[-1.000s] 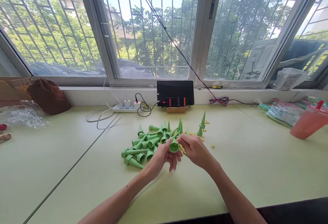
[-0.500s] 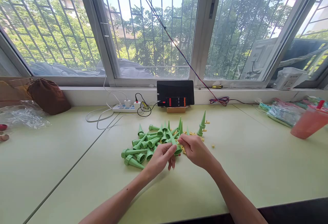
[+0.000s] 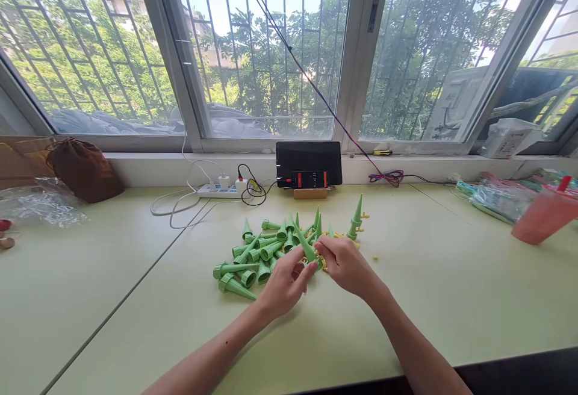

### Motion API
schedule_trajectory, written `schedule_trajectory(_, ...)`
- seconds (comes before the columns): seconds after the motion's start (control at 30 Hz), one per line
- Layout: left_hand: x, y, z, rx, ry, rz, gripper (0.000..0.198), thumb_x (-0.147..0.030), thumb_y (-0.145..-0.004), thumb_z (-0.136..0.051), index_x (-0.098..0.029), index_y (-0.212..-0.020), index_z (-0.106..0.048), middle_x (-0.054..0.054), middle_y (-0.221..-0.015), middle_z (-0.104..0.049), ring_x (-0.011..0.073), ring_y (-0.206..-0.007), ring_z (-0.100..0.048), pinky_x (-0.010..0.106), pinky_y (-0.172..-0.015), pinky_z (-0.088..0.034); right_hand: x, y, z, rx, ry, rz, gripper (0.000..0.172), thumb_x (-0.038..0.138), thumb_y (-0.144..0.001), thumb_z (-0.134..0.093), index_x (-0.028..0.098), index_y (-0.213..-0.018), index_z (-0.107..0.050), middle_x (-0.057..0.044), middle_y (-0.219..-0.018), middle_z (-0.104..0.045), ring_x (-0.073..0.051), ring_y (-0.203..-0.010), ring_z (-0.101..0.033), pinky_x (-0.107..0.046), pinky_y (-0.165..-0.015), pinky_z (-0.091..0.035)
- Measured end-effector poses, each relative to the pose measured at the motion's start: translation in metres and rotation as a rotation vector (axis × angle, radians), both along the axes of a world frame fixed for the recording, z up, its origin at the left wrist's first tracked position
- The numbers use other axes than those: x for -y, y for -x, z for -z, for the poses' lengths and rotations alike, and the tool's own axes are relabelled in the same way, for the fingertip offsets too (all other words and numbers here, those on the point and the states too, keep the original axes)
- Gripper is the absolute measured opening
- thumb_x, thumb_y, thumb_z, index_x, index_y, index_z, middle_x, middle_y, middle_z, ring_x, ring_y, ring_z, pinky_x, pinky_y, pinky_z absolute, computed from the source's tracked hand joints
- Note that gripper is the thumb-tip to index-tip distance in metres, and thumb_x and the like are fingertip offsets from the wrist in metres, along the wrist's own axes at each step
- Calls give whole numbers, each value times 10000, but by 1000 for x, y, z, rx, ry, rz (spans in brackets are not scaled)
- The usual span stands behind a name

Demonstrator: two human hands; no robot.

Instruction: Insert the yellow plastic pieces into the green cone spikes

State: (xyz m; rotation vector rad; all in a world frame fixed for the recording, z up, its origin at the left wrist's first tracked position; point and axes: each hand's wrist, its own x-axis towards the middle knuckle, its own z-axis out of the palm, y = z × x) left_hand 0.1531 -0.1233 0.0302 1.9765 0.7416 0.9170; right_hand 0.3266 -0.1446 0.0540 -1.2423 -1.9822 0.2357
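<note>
My left hand (image 3: 285,280) is closed around the wide lower end of a green plastic watering spike (image 3: 306,247), whose point tilts up and to the left. Close against its right side is my right hand (image 3: 342,262), fingers pinched together; whatever sits between the fingertips is hidden. Many more green spikes (image 3: 270,249) lie in a heap left of and behind my hands, some on their sides and some upright. Small yellow valve pieces (image 3: 324,265) are scattered behind and under my hands. At the right, an upright stack of spikes (image 3: 354,223) has yellow pieces sticking out.
A phone (image 3: 309,179) leans on a small stand before a black tablet (image 3: 309,157). Left of it lies a power strip (image 3: 221,191) with cables. A red drink cup (image 3: 544,217) and plastic bags (image 3: 501,196) are at right; a brown pouch (image 3: 85,169) is at left.
My left hand has changed its grip, with the thumb now lower on the spike's wide end. The held spike has turned and leans a little more left. My right hand has barely moved.
</note>
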Motion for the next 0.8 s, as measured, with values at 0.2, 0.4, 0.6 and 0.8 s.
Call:
schedule_trajectory(0.2, -2, 0, 4, -36, -71, -28, 257, -385, -960, -449, -173, -1052, -561, 16, -856, -503, 79, -522, -495, 219, -473, -423, 0, 0, 0, 7, 6, 3, 313, 245, -980, -360, 206, -672, -317, 43, -574, -390, -111, -514, -293, -243, -527, -238)
schedule_trajectory(0.4, -3, 1, 7, -63, -134, -75, 205, -357, -957, -464, -173, -965, -555, 30, -897, -497, 92, -591, -489, 222, -503, -430, 0, 1, 0, 15, 4, 4, 309, 233, -974, -366, 205, -674, -294, 45, -573, -382, -110, -518, -278, -244, -530, -229)
schedule_trajectory(0.6, -4, 1, 9, -64, -164, -91, 198, -347, -960, -465, -178, -925, -563, 18, -874, -462, 94, -616, -489, 209, -508, -425, 0, 0, 2, 18, 19, 4, 310, 222, -972, -361, 203, -679, -261, 49, -566, -368, -108, -518, -253, -243, -520, -208)
schedule_trajectory(0.8, -7, 3, 11, -36, -196, -65, 232, -322, -971, -455, -231, -1135, -592, 51, -1030, -524, 72, -584, -483, 202, -501, -424, 0, 0, 3, 26, 33, 17, 306, 233, -978, -359, 202, -686, -275, 49, -563, -368, -106, -511, -254, -245, -513, -201)
